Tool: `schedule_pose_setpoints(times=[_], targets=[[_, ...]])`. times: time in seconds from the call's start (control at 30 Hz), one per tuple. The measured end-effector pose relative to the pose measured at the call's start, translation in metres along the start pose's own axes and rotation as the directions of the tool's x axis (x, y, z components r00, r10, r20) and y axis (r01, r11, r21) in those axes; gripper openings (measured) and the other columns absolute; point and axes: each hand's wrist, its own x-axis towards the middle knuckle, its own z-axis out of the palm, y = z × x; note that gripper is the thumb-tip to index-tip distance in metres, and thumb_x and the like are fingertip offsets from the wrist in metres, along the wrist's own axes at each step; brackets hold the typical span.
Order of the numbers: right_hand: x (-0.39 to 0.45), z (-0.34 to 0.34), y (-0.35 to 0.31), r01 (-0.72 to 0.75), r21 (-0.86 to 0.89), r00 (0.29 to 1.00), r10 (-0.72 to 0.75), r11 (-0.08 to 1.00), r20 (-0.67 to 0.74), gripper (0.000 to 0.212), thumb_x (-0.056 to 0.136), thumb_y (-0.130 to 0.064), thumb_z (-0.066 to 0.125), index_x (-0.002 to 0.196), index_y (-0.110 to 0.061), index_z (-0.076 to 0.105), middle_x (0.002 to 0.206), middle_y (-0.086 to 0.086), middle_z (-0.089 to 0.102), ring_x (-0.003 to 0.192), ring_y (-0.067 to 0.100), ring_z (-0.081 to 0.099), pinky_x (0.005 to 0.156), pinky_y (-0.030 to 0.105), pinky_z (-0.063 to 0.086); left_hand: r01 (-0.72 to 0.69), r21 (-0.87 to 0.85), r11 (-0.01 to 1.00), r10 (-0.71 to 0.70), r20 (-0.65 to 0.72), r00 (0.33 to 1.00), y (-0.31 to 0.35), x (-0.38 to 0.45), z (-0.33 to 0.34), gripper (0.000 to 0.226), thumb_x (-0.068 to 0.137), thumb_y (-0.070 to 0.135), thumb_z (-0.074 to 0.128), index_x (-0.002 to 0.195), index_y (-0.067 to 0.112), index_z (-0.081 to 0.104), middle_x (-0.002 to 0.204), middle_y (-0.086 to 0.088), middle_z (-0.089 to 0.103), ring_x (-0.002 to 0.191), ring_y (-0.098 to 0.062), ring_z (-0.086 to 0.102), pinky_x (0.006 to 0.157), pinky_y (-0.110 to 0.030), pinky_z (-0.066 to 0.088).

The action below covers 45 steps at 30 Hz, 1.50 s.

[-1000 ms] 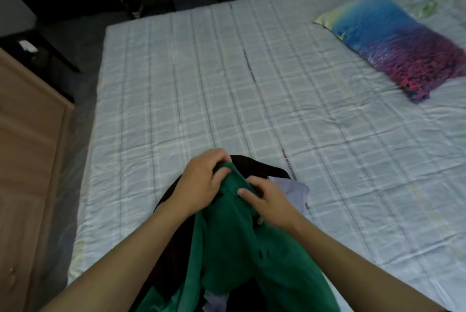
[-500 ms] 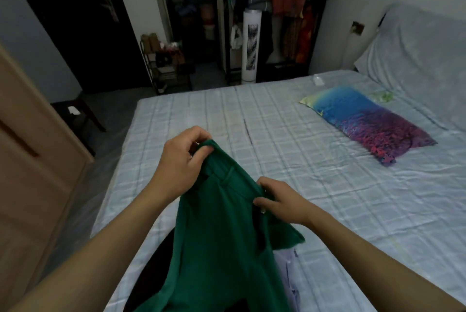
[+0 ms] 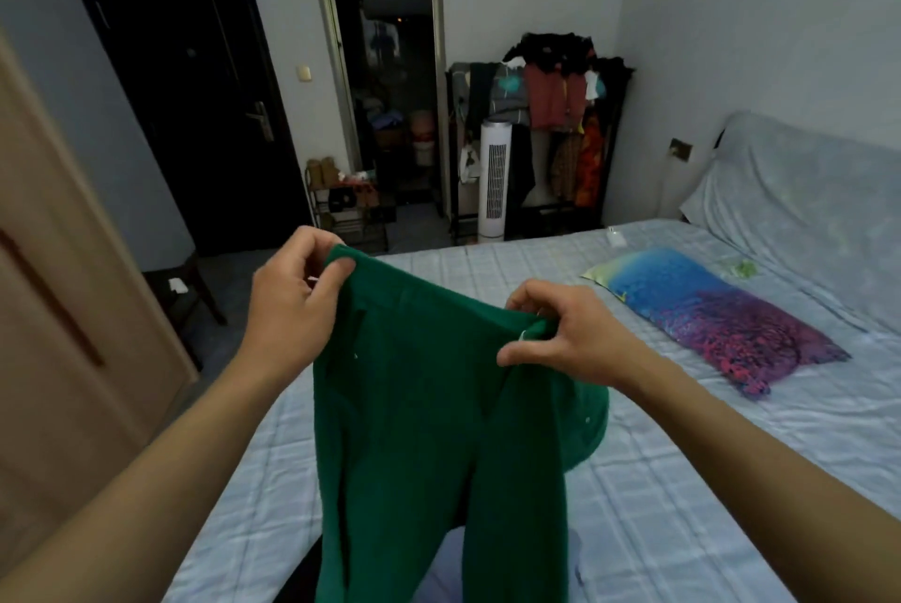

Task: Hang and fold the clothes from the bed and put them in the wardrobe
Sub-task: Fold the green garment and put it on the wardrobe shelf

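A green garment hangs in the air in front of me, above the near edge of the bed. My left hand pinches its top left corner. My right hand grips its top right corner, so the upper edge is stretched between them. Under the green cloth, at the bottom of the view, a dark garment and a pale lilac one lie on the bed, mostly hidden. The wooden wardrobe stands at the left.
A blue and purple pillow lies on the bed at the right. Across the room stand a white tower fan, a rack of hanging clothes, a shoe shelf and a dark door.
Both hands have lifted the green garment off the pile and moved apart, spreading its top edge. My view has tilted up from the bed to the room.
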Motion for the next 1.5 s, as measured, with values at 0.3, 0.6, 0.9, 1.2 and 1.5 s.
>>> schedule_pose_setpoints(times=[0.3,0.6,0.9,1.2,1.5], targets=[[-0.033,0.037,0.072,-0.151,-0.220,0.946,0.205,0.964,0.250,0.011,0.087,-0.030,0.067,0.080,-0.029,0.059,0.080,-0.007,0.063,0.078,0.011,0.061,0.077,0.040,0.052,-0.007,0.081,0.997,0.005,0.024,1.000,0.010,-0.002,0.002,0.010,0.096,0.010,0.060,0.087,0.014,0.060,0.077,0.001,0.059,0.066,-0.004,0.053,0.056,-0.012,0.041],[-0.032,0.021,0.058,-0.111,-0.073,0.988,0.118,0.991,0.103,0.015,0.086,-0.038,0.072,0.086,-0.028,0.061,0.076,-0.004,0.067,0.073,0.011,0.064,0.064,0.025,0.051,0.134,0.176,0.975,-0.132,-0.027,0.991,-0.019,-0.003,-0.027,0.008,0.095,0.015,0.062,0.088,0.017,0.061,0.080,-0.002,0.062,0.074,-0.018,0.059,0.068,-0.037,0.049],[-0.030,-0.038,0.043,-0.152,-0.117,0.867,0.189,0.981,0.462,0.013,0.081,-0.023,0.077,0.077,-0.028,0.066,0.075,-0.010,0.068,0.072,0.007,0.066,0.065,0.026,0.052,0.088,0.192,0.977,-0.103,0.068,0.992,-0.026,-0.004,-0.053,0.015,0.094,0.010,0.064,0.082,0.019,0.061,0.079,-0.001,0.063,0.070,-0.011,0.057,0.061,-0.019,0.044],[-0.047,-0.034,0.063,-0.229,0.156,0.971,0.213,0.961,0.111,0.011,0.086,-0.004,0.070,0.086,-0.014,0.073,0.081,0.002,0.072,0.078,0.016,0.068,0.068,0.025,0.053,0.119,0.166,0.979,-0.133,0.080,0.988,-0.042,-0.016,-0.060,0.017,0.094,0.009,0.064,0.082,0.021,0.060,0.080,-0.005,0.063,0.078,-0.026,0.060,0.073,-0.039,0.049],[-0.052,-0.039,0.068,-0.256,0.524,0.901,0.397,0.812,-0.175,0.066,0.043,-0.043,0.095,0.089,-0.002,0.070,0.082,0.019,0.072,0.072,0.025,0.071,0.069,0.034,0.060,0.223,-0.117,0.968,-0.146,0.462,0.875,-0.023,-0.028,-0.066,0.017,0.095,0.001,0.060,0.085,0.013,0.064,0.079,-0.002,0.068,0.075,-0.011,0.063,0.070,-0.022,0.049]])
